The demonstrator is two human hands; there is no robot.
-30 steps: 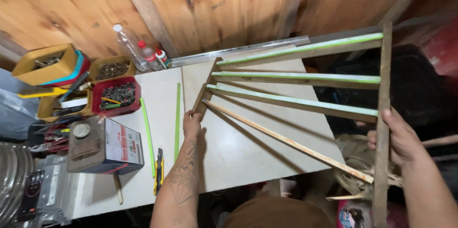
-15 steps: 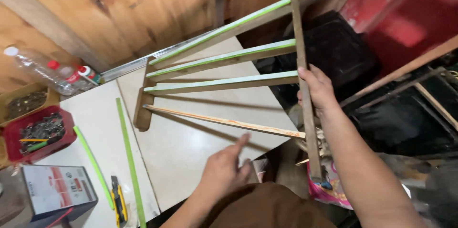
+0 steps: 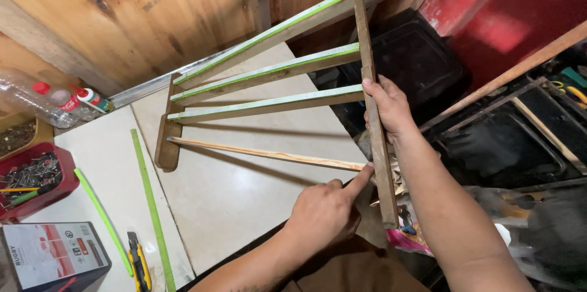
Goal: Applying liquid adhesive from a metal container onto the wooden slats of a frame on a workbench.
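Right hand (image 3: 386,107) wrapped around the upright side rail (image 3: 373,114) of a wooden frame (image 3: 269,93), fingers curled shut on it about halfway along. Left hand (image 3: 324,212) loosely fisted, holding nothing, index finger stretched out and touching the near end of the bare wooden slat (image 3: 269,154), right where it meets the rail.

Seen from the head camera only: frame lying flat on a pale table (image 3: 244,200), partly overhanging its right edge. Slat running left to right, from the short end block (image 3: 166,145) at the far left to the rail at the right. Three green-edged slats (image 3: 269,72) fanning out above it, same direction. Joint directly ahead of the left fingertip; right hand higher up the same rail, so left hand nearer the joint.

Loose green strips (image 3: 150,206) on the table to the left, beside a yellow utility knife (image 3: 139,264), a cardboard box (image 3: 52,255), a red tray of nails (image 3: 33,179) and plastic bottles (image 3: 43,99). Wooden plank wall (image 3: 122,17) behind; red panel (image 3: 507,11) and dark clutter to the right.
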